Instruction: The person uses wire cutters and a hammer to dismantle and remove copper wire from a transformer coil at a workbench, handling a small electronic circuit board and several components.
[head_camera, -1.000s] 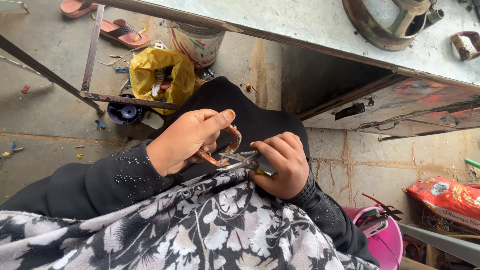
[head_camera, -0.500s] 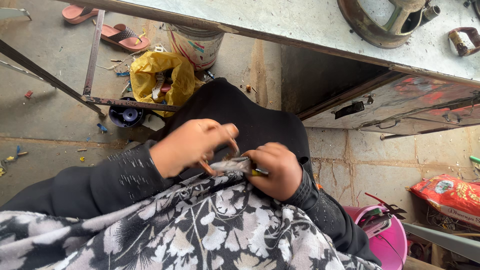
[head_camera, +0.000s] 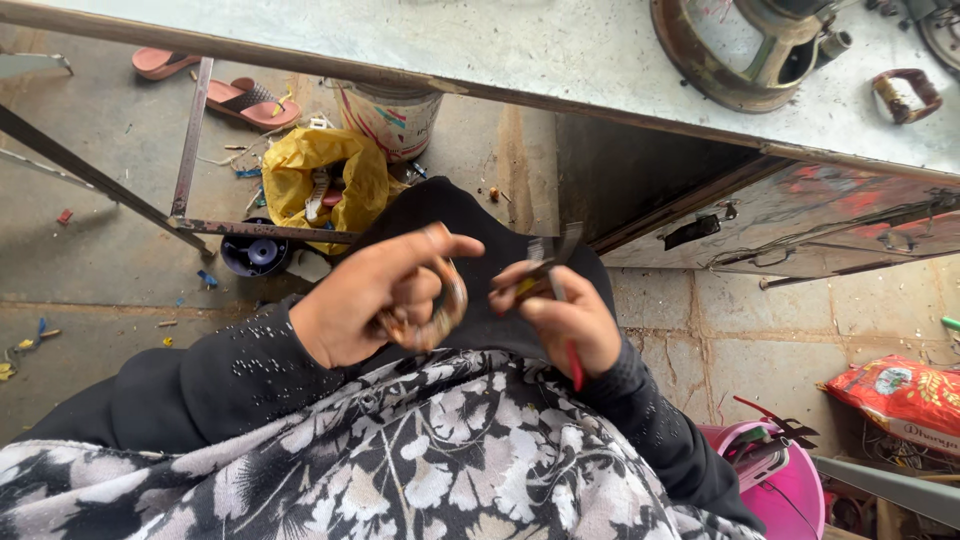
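Left hand (head_camera: 365, 305) grip clamped on copper wire coil (head_camera: 445, 305), held over lap. Right hand (head_camera: 565, 315) grip closed on red-handled cutter (head_camera: 555, 275), just beside coil, below metal surface (head_camera: 560, 50).

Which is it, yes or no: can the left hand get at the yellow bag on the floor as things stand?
Probably not freely. The left hand already grips a ring-shaped part, and the yellow bag lies behind a metal frame bar.
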